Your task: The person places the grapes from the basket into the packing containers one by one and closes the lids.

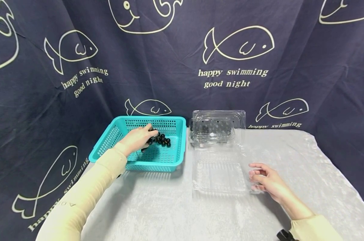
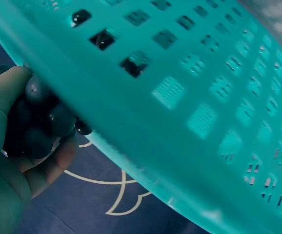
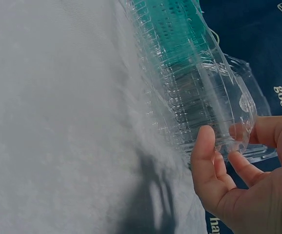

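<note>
In the head view my left hand (image 1: pixel 141 137) reaches into the turquoise plastic basket (image 1: pixel 179 160) and grips a bunch of dark grapes (image 1: pixel 163 139). The left wrist view shows thumb and fingers curled round the dark grapes (image 2: pixel 38 117), part of the bunch hidden behind the basket rim (image 2: pixel 107 114). At the right side of an opened clear plastic clamshell box (image 1: pixel 219 175), my right hand (image 1: pixel 267 180) has its fingers loosely bent and spread. From the right wrist, the fingertips (image 3: pixel 206 136) appear right at the box's transparent edge (image 3: pixel 248 114).
The box's clear upper part (image 1: pixel 219 115) stands at the back, with dark patches showing through it. A pale grey cloth (image 1: pixel 170 211) covers the table. Behind and at both sides hangs a navy curtain (image 1: pixel 176 67) printed with fish.
</note>
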A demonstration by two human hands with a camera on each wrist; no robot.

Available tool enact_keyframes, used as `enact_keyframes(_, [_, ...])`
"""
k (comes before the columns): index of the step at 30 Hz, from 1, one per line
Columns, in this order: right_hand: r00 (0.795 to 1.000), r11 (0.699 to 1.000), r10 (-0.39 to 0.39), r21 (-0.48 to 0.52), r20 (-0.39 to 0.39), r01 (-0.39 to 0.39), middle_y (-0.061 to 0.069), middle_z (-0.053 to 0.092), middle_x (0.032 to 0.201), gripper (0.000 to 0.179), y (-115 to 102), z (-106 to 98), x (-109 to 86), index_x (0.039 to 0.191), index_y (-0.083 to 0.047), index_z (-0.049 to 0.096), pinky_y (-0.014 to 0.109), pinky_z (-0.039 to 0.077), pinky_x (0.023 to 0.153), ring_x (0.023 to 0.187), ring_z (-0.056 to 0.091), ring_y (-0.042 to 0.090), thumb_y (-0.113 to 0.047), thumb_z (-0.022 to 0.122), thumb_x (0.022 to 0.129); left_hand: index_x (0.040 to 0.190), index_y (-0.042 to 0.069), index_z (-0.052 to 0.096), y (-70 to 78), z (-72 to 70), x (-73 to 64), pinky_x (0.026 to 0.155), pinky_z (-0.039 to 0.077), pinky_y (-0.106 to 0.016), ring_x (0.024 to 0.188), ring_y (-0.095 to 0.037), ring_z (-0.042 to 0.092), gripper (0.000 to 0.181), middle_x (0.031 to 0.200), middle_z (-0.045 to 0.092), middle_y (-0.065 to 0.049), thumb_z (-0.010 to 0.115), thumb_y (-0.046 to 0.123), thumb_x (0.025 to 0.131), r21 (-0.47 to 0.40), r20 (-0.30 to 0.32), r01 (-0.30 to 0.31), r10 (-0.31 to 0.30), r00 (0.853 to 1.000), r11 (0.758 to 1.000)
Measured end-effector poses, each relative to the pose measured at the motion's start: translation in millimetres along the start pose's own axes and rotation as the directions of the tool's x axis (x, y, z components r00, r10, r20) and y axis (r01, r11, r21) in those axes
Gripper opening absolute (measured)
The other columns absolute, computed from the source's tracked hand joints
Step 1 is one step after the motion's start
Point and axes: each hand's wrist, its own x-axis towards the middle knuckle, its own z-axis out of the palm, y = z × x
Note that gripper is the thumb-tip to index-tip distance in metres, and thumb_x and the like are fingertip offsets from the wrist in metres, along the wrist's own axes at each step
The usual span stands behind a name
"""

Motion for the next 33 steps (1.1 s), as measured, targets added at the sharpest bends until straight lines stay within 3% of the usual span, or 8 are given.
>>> enact_keyframes(10, [0.999, 0.999, 0.041, 0.0, 0.009, -0.041, 0.008, 0.055, 0.101, 0.059, 1.5, 7.7, 4.6, 0.137, 0.008, 0.029, 0.033, 0.057, 0.068, 0.08, 0.058, 0.014, -0.001, 0.056, 0.086, 0.109, 0.019, 0.053, 8.8, -11.1, 4.3, 0.049, 0.042, -0.032, 0.064, -0.023, 0.043, 0.041, 0.105, 0.045, -0.008, 0.078, 0.017, 0.076, 0.021, -0.056, 0.016, -0.015, 0.998, 1.0])
enact_keyframes(25, [0.998, 0.998, 0.056, 0.003, 0.041, -0.056, 0.007, 0.057, 0.1, 0.057, 3.1, 11.5, 10.4, 0.138, 0.009, 0.026, 0.032, 0.057, 0.068, 0.079, 0.059, 0.014, -0.006, 0.053, 0.09, 0.109, 0.019, 0.051, 27.0, -27.2, 8.6, 0.058, 0.051, -0.038, 0.073, -0.029, 0.052, 0.046, 0.113, 0.048, -0.009, 0.08, 0.018, 0.074, 0.022, -0.171, -0.018, 0.022, 0.985, 1.0])
enact_keyframes(33, [0.997, 0.997, 0.058, 0.037, 0.056, -0.06, 0.006, 0.056, 0.099, 0.056, 2.9, 14.4, 11.1, 0.137, 0.01, 0.026, 0.033, 0.057, 0.068, 0.079, 0.06, 0.015, -0.008, 0.054, 0.092, 0.111, 0.019, 0.052, 41.7, -37.1, 14.0, 0.054, 0.053, -0.039, 0.077, -0.029, 0.053, 0.046, 0.117, 0.048, -0.011, 0.08, 0.02, 0.075, 0.066, -0.222, -0.052, 0.066, 0.973, 0.996])
